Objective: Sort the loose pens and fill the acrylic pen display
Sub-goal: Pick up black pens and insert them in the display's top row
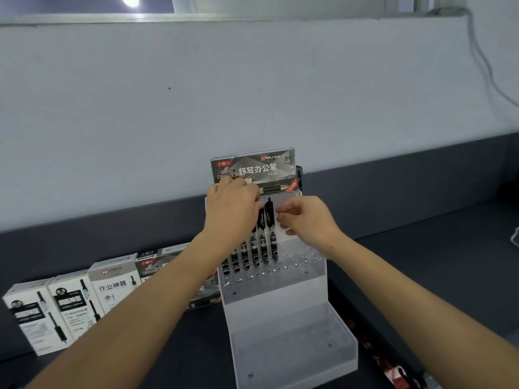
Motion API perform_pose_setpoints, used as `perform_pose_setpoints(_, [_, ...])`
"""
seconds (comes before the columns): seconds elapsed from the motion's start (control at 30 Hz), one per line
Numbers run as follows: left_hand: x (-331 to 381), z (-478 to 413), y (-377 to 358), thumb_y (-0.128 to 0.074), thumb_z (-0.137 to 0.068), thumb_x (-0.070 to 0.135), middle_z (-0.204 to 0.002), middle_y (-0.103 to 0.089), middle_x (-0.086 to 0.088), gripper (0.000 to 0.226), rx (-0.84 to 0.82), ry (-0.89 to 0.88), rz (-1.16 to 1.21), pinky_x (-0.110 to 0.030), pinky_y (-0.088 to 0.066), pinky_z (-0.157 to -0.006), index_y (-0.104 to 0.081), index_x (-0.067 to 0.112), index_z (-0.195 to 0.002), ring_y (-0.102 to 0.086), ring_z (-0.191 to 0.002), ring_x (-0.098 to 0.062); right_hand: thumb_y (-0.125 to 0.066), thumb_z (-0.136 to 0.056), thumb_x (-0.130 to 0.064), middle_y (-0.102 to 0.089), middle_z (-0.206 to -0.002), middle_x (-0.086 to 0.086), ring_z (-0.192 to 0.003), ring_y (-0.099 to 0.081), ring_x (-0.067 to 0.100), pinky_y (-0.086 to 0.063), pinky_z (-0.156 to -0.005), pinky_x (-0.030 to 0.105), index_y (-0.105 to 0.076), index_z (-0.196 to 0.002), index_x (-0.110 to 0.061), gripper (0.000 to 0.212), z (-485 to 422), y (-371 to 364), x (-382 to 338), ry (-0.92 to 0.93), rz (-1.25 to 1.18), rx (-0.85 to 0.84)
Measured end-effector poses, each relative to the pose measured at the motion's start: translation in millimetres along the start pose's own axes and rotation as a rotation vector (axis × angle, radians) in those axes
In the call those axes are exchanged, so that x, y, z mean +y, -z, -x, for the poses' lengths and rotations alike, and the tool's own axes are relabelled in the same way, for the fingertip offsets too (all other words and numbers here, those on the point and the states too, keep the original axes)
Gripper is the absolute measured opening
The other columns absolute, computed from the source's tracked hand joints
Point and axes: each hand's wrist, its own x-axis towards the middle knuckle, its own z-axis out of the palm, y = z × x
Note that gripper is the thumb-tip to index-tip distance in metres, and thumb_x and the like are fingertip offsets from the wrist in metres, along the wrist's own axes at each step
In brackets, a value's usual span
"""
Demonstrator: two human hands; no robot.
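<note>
Black retractable pens [262, 240] stand in the left holes of the clear stepped acrylic display [280, 304]. Left hand [231, 204] curls over their tops, right hand [304, 217] curls beside them; neither grip discernible. Seat each pen vertically, filling holes rightward.

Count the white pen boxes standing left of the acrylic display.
3, in a row on the counter: leftmost box, middle box, right box. Darker boxes beyond them are partly hidden by the left forearm, so more white ones may be covered.
</note>
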Motion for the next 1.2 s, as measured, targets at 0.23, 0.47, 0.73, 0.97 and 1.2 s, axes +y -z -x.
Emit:
perform_pose_setpoints(0.23, [-3.6, 11.0, -3.9, -0.053, -0.094, 0.036, -0.111, -0.060, -0.001, 0.028, 0.061, -0.017, 0.047, -0.036, -0.034, -0.088, -0.061, 0.015, -0.111, -0.047, -0.109, -0.025, -0.060, -0.089, -0.009, -0.070, -0.082, 0.002, -0.079, -0.068, 0.019, -0.059, -0.078, 0.038, -0.068, -0.086, -0.022, 0.015, 8.2, 1.9, -4.6, 0.044, 0.000, 0.096])
perform_pose_setpoints(0.47, [-23.9, 40.5, 9.8, -0.065, -0.087, 0.024, -0.107, -0.063, -0.007, 0.029, 0.161, -0.061, 0.134, -0.041, -0.046, -0.085, -0.063, 0.010, -0.112, -0.053, -0.103, -0.028, -0.061, -0.089, -0.009, -0.071, -0.078, -0.002, -0.072, -0.068, 0.013, -0.059, -0.068, 0.027, -0.070, -0.090, -0.021, 0.015, 35.4, -16.8, -38.5, 0.164, -0.038, -0.009])
perform_pose_setpoints(0.73, [-107.1, 110.3, 38.2, -0.064, -0.087, 0.022, -0.110, -0.063, -0.006, 0.028, 0.132, 0.095, 0.142, -0.032, -0.041, -0.087, -0.063, 0.011, -0.113, -0.051, -0.107, -0.027, -0.063, -0.087, -0.011, -0.070, -0.076, -0.004, -0.075, -0.068, 0.013, -0.058, -0.076, 0.038, -0.071, -0.089, -0.022, 0.013, 67.7, -93.5, -76.3, 0.234, 0.029, -0.220])
perform_pose_setpoints(0.97, [-213.7, 199.0, 66.2, -0.057, -0.091, 0.029, -0.116, -0.057, -0.002, 0.032, -0.100, 0.288, 0.127, -0.036, -0.047, -0.089, -0.057, 0.015, -0.120, -0.055, -0.106, -0.019, -0.063, -0.087, -0.010, -0.070, -0.081, -0.001, -0.077, -0.069, 0.016, -0.060, -0.071, 0.030, -0.072, -0.090, -0.018, 0.012, 98.0, -210.0, -102.4, 0.134, 0.010, -0.443])
perform_pose_setpoints(1.2, [-331.0, 302.6, 112.7, -0.059, -0.090, 0.030, -0.106, -0.058, -0.003, 0.030, -0.149, 0.463, 0.035, -0.035, -0.048, -0.081, -0.058, 0.014, -0.116, -0.058, -0.096, -0.021, -0.060, -0.088, -0.009, -0.068, -0.088, 0.003, -0.082, -0.067, 0.014, -0.058, -0.067, 0.022, -0.070, -0.098, -0.013, 0.015, 139.2, -337.8, -139.2, 0.112, -0.014, -0.655])
